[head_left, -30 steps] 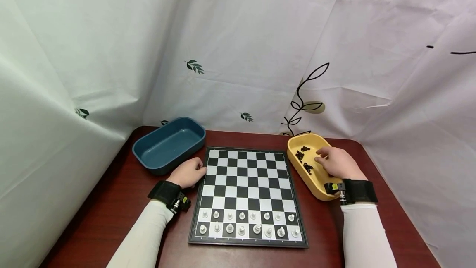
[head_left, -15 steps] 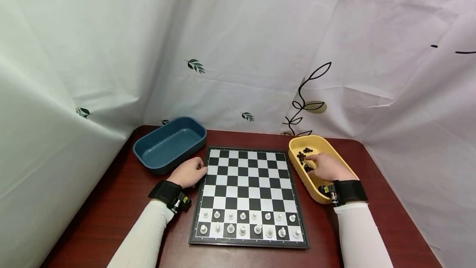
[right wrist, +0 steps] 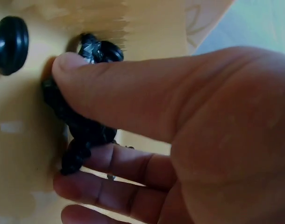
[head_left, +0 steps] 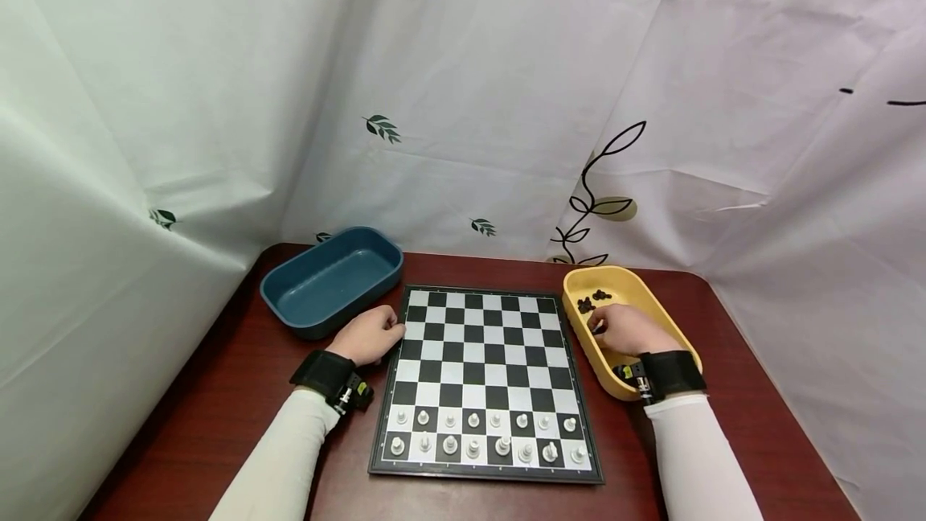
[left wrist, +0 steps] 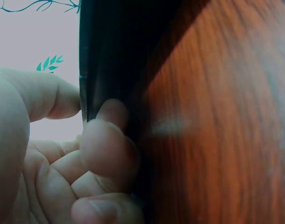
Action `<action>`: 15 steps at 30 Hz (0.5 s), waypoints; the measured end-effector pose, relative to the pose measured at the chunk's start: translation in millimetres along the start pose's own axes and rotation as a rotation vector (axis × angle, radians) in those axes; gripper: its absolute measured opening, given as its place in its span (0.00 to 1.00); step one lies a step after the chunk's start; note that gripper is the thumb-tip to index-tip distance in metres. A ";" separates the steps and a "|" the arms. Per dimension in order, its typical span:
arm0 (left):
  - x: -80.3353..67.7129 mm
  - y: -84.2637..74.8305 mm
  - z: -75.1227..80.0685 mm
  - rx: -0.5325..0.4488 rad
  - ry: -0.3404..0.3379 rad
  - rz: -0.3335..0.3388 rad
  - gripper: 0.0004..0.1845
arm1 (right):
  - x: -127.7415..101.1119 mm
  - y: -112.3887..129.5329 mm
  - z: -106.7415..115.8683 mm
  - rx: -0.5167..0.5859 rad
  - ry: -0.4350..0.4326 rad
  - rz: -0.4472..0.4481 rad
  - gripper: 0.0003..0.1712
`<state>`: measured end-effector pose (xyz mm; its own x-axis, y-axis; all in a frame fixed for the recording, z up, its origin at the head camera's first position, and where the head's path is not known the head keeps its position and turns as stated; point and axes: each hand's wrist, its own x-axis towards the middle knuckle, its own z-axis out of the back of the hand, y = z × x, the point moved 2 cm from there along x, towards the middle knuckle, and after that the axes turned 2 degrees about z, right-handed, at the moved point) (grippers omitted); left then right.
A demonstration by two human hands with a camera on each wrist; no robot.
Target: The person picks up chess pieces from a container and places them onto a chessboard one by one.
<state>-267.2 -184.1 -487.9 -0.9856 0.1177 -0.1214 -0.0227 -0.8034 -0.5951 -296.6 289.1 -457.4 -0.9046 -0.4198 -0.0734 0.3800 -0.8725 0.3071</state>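
Observation:
Against the left edge of the chessboard, my left hand holds the rim. In the left wrist view the thumb lies on one side of the dark board edge and curled fingertips on the other. White chess pieces stand in two rows along the near side of the board. My right hand reaches into the yellow tray. Its thumb and fingers pinch a black chess piece, partly covered by the thumb; more black pieces lie close by.
A blue tray stands at the back left, near the left hand. Several black pieces lie at the far left of the yellow tray. A white patterned cloth hangs behind the dark red table.
My right hand has moved left and down in the yellow tray to the near cluster of black pieces, and its fingers have closed there. My left hand stays on the board edge.

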 end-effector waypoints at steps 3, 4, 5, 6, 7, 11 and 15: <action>0.1 -0.1 0.5 0.001 0.001 0.000 0.13 | -0.6 0.4 0.6 0.015 0.003 -0.018 0.06; 0.1 0.1 0.5 0.001 0.002 -0.001 0.13 | -0.9 0.2 0.8 0.023 0.005 -0.025 0.06; 0.2 0.3 0.5 0.001 0.002 -0.003 0.13 | -1.1 0.1 1.1 0.031 0.005 -0.031 0.05; 0.3 0.4 0.6 -0.001 0.002 -0.005 0.13 | -1.4 -0.2 1.6 0.040 0.003 -0.037 0.05; 0.4 0.6 0.6 -0.002 0.002 -0.007 0.13 | -1.6 -0.6 1.8 0.048 0.000 -0.040 0.04; 0.7 1.5 0.4 -0.003 0.003 -0.009 0.13 | -3.0 -2.5 4.6 0.056 -0.022 -0.030 0.05; 0.7 2.1 0.2 -0.005 0.008 -0.009 0.13 | -5.3 -5.1 7.4 0.021 -0.057 -0.002 0.09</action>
<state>-268.0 -185.8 -489.1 -0.9840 0.1299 -0.1218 -0.0311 -0.7991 -0.6004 -295.2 297.7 -451.6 -0.9151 -0.4028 -0.0201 0.3748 -0.8677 0.3264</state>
